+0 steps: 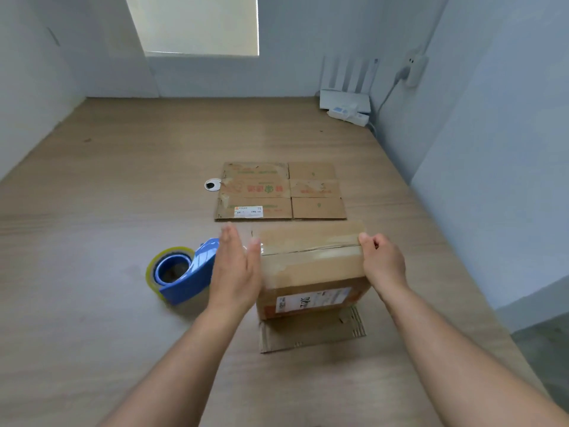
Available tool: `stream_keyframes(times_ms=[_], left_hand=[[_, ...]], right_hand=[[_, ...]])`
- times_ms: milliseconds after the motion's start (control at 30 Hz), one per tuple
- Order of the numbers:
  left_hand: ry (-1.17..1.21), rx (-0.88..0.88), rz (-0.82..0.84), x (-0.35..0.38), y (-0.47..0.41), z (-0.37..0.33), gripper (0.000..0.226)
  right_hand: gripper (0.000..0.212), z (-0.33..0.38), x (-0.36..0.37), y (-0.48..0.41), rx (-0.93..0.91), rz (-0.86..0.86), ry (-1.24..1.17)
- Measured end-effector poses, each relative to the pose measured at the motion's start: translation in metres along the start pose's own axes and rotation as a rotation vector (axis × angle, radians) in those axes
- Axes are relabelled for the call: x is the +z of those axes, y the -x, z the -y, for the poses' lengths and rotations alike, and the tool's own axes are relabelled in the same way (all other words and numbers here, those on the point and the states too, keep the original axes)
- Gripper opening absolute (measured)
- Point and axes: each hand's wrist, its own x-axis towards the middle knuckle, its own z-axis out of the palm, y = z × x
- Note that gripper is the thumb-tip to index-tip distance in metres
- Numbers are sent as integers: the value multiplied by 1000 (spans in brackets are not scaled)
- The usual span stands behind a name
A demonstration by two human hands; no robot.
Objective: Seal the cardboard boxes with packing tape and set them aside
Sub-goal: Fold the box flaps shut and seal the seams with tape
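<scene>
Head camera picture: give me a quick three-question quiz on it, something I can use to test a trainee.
1. True or false: the dispenser lies left of the box.
2. The left hand is: A) flat against the box's side, B) holding the dispenser, C) in a fist.
3. Fill in: beyond the box lies a ___ carton.

Key: 1 true; 2 A; 3 flattened.

Both my bare forearms reach forward. My left hand (237, 272) flat, fingers straight and together, palm facing box (311, 266) left side. My right hand (383, 261) grips box right edge, thumb on top, fingers curled.
</scene>
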Motion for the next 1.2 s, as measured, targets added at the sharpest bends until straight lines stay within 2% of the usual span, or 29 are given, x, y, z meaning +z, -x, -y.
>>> stream_keyframes(times_ms=[67, 133, 267, 333, 400, 500, 533, 600, 700, 800, 867, 967, 1067, 1133, 1200], left_hand=[[106, -171, 121, 18, 8, -3, 63], [202, -338, 162, 25, 3, 1, 62], [430, -514, 198, 22, -4, -2, 42], [539, -531, 242, 18, -3, -2, 36], [587, -491, 314, 9, -3, 6, 45], [500, -339, 486, -14, -6, 18, 114], [418, -257, 544, -22, -7, 18, 128], [204, -116, 612, -34, -6, 20, 131], [-131, 57, 670, -38, 10, 18, 113], [-453, 177, 659, -36, 32, 14, 109], [-585, 234, 607, -30, 45, 12, 112], [-717, 292, 424, -12, 65, 10, 116], [-672, 236, 290, 10, 78, 4, 116], [-628, 191, 219, 21, 80, -1, 117], [-615, 157, 167, 29, 79, -7, 113]], right_hand=[[37, -1, 0, -1, -16, 12, 3], [36, -2, 0, -1, -25, 23, -1], [36, -3, 0, -3, -41, 34, -20], [36, -4, 0, -4, -52, 42, -41], [36, -6, -2, -5, -55, 63, -55], [36, -9, -8, -13, -97, 137, -106], [35, -8, -11, -17, -118, 177, -110], [32, -3, -13, -25, -166, 267, -88], [28, 12, -7, -33, -216, 385, -88], [30, 30, 6, -37, -254, 497, -73], [31, 41, 16, -37, -243, 536, -54], [45, 56, 26, -35, -227, 411, 70], [78, 65, 28, -26, -170, 317, 235], [104, 68, 28, -18, -79, 371, 212], [118, 65, 25, -11, -17, 423, 178]])
